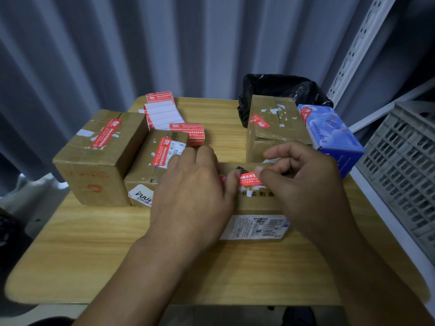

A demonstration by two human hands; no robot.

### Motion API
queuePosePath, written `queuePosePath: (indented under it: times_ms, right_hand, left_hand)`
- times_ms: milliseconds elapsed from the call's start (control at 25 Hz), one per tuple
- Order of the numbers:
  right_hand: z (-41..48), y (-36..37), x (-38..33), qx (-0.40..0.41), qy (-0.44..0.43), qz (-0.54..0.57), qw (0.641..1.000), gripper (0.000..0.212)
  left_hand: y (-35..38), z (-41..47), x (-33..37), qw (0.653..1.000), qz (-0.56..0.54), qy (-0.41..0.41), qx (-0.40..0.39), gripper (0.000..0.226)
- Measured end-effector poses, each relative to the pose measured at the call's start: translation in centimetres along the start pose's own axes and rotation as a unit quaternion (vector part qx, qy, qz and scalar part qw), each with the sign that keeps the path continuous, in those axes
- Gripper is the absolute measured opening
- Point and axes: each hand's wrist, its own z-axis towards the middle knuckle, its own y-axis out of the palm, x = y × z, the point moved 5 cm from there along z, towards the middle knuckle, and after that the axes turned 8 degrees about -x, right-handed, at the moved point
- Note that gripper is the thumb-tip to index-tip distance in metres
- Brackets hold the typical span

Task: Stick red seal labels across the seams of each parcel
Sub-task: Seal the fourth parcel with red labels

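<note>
A red seal label [249, 179] lies across the top of a flat cardboard parcel [255, 203] in front of me. My left hand [195, 191] lies flat over the parcel's left part, its thumb pressing the label's left end. My right hand [303, 182] pinches the label's right end between thumb and forefinger. A white shipping label [255, 226] sits on the parcel's near side. A strip of red labels with bare white backing [162, 111] lies at the back of the table, and a small label roll [190, 134] sits beside it.
On the wooden table [89, 250] stand three brown boxes with red seals: a large one [98, 158] at left, a smaller one [153, 165] next to it, one [273, 128] at back right. A blue box [334, 135], black bag [277, 88] and grey crate [404, 161] are at right.
</note>
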Motion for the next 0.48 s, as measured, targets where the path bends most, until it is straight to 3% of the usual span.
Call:
queuePosePath:
  times_ms: [480]
  right_hand:
    - [0.19,-0.04,0.33,0.003,-0.004,-0.001,1.0,0.016]
  left_hand:
    - [0.8,-0.41,0.55,0.997,0.011,-0.062,0.041,0.043]
